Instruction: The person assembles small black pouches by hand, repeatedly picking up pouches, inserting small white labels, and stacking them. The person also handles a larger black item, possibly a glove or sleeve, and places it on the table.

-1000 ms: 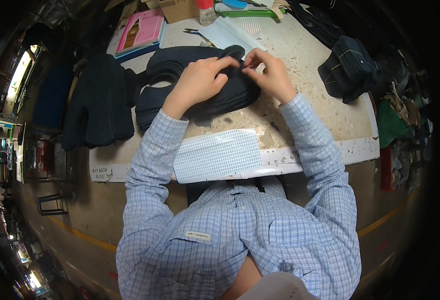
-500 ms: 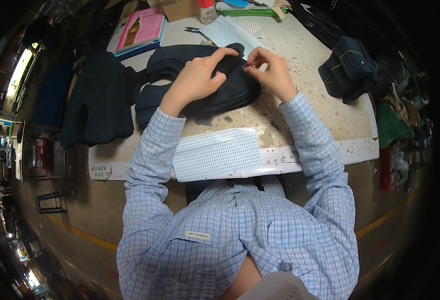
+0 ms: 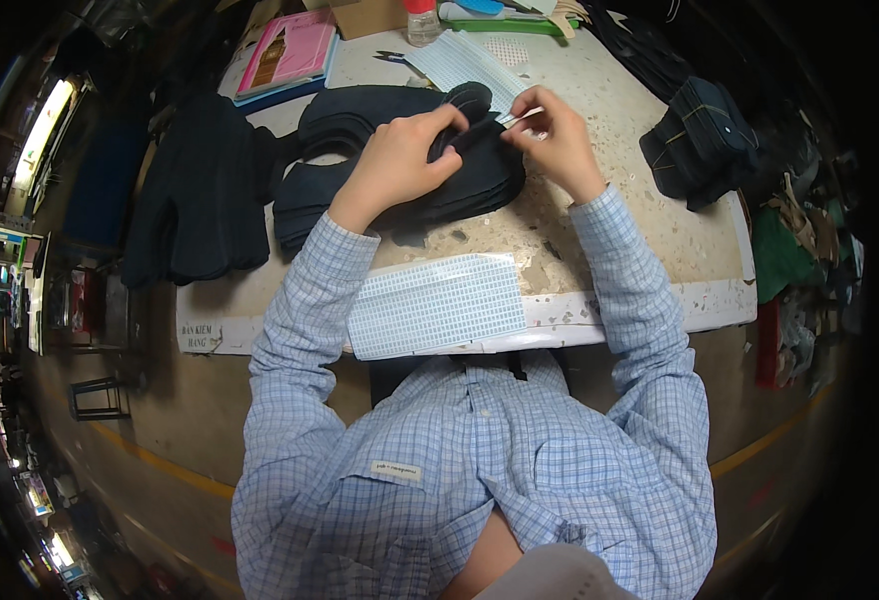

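A stack of dark navy cut fabric pieces [image 3: 415,190], curved in outline, lies on the table before me. My left hand [image 3: 400,165] rests on it, its fingers curled around the turned-back upper layers [image 3: 470,100] near the stack's far right end. At that same end my right hand [image 3: 560,145] has thumb and forefinger brought together beside the fabric's edge. Whatever sits between those fingertips is too small to make out. Just beyond the hands lies a sheet of small pale-blue printed stickers [image 3: 470,65]; a second sticker sheet [image 3: 438,308] lies by the table's near edge.
To the left hangs another dark fabric pile [image 3: 200,195]. Tied dark bundles [image 3: 700,140] sit at the right. Farther back are a pink book [image 3: 285,50], snips [image 3: 395,58], a red-capped jar [image 3: 422,22] and a green tray [image 3: 510,22]. A stool [image 3: 100,398] stands left on the floor.
My right hand has shifted slightly right, along the stack's end. The left fingers have curled in more, and the turned-back layers now stand up further.
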### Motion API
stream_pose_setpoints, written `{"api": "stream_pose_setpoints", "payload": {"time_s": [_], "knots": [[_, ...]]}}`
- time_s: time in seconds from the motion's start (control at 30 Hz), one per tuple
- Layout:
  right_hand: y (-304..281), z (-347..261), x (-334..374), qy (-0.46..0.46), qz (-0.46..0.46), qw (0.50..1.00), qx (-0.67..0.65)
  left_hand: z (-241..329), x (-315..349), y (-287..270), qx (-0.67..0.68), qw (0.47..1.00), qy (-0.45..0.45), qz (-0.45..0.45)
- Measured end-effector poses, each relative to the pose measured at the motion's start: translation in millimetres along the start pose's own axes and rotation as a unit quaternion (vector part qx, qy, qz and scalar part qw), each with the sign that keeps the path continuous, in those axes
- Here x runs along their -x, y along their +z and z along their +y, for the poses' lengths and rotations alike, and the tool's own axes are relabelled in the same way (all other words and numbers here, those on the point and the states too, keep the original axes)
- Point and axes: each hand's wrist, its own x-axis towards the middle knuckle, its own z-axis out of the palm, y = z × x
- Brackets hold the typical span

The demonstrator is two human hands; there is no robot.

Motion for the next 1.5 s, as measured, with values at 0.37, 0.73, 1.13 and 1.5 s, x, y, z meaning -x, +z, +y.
{"api": "stream_pose_setpoints", "payload": {"time_s": [0.37,0.73,1.13,1.5], "knots": [[18.0,0.1,4.2,-0.099,0.016,0.988,0.116,7.1,9.4,7.8,-0.092,0.993,0.076,0.015],[27.0,5.2,15.9,-0.050,-0.038,0.994,0.088,2.1,7.5,6.4,-0.046,0.998,0.026,0.026],[9.1,4.0,2.3,-0.017,-0.025,0.999,-0.017,-2.3,10.4,7.8,-0.031,0.998,-0.008,0.048],[19.1,-4.5,0.2,-0.047,-0.008,0.993,0.109,12.1,21.4,13.3,-0.157,0.983,0.083,0.035]]}}
